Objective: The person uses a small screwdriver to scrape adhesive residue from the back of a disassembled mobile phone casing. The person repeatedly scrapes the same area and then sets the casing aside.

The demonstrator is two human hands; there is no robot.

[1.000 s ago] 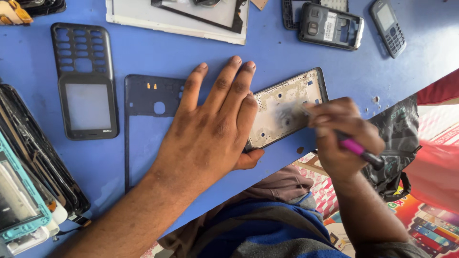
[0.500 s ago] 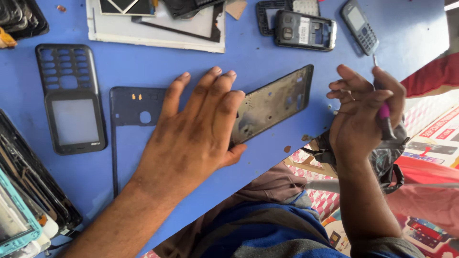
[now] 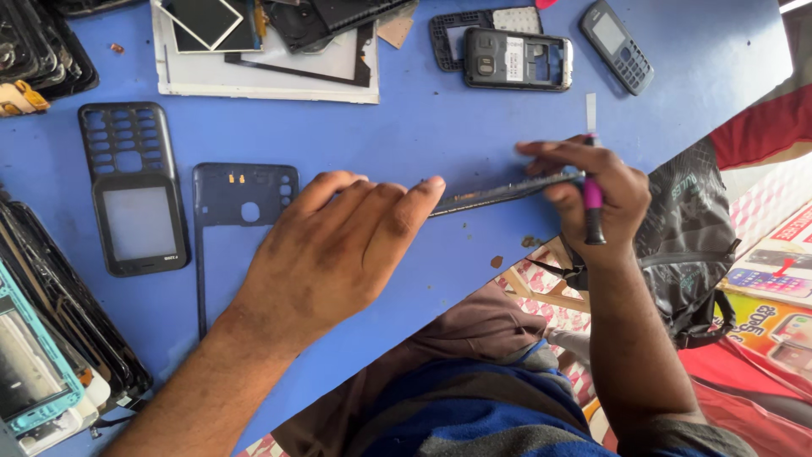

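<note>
- We hold the phone frame [image 3: 499,193] on edge at the blue table's [image 3: 440,127] centre; left hand [image 3: 338,245] fingertips steady its nine-o'clock end.
- Right hand [image 3: 592,190] pinches the three-o'clock end, pink-handled screwdriver [image 3: 592,203] tucked in.
- We judge this a flipping step; next calls for laying it flat.

Your left hand [image 3: 338,245] covers the near end of the phone frame [image 3: 499,191] and part of the blue back cover [image 3: 241,199], so where your grip meets the frame there is unseen. The frame shows edge-on only; its face cannot be read. Your right hand [image 3: 592,190] hides its far end and most of the pink-handled tool [image 3: 592,207]; the tip is blurred. Left of your grip, the stacked phone parts [image 3: 38,372] run off the edge.
</note>
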